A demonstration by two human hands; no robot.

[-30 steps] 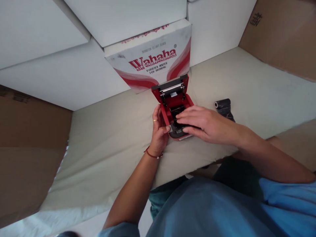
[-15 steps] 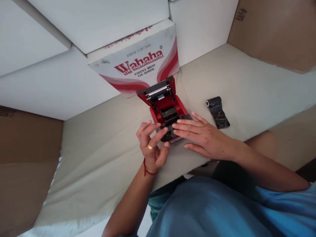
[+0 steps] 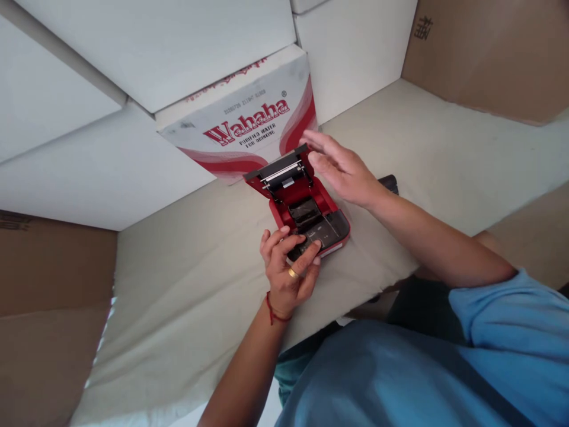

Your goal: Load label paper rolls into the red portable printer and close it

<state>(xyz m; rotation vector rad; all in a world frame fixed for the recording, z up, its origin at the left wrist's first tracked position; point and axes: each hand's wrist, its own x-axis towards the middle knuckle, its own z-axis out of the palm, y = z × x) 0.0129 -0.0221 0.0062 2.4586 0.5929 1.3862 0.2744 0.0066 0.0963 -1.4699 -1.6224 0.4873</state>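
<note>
A small red-and-black printer-like device point(image 3: 341, 230) stands on the cloth with its lid point(image 3: 291, 169) raised, showing a roller inside the lid. A dark, shiny marbled film point(image 3: 304, 213) lies in its bay and seems to run over the front edge. My left hand point(image 3: 288, 267) rests its fingertips on the film at the front left of the device, fingers apart. At the upper right corner of the lid is my right hand point(image 3: 344, 169), fingers stretched out and partly behind the lid; whether it touches is hard to see. A black film roll point(image 3: 389, 184) lies mostly hidden behind my right forearm.
Behind the device stands a Wahaha water carton point(image 3: 249, 124), close to the raised lid. White boxes point(image 3: 213, 47) form a wall at the back. Brown cartons stand at the left point(image 3: 53, 267) and right point(image 3: 484, 59). A beige cloth point(image 3: 178, 296) covers the table.
My right hand has left the front of the device and moved up to the lid's right corner. My left fingertips now rest on the front. The right forearm now covers most of the film roll.
</note>
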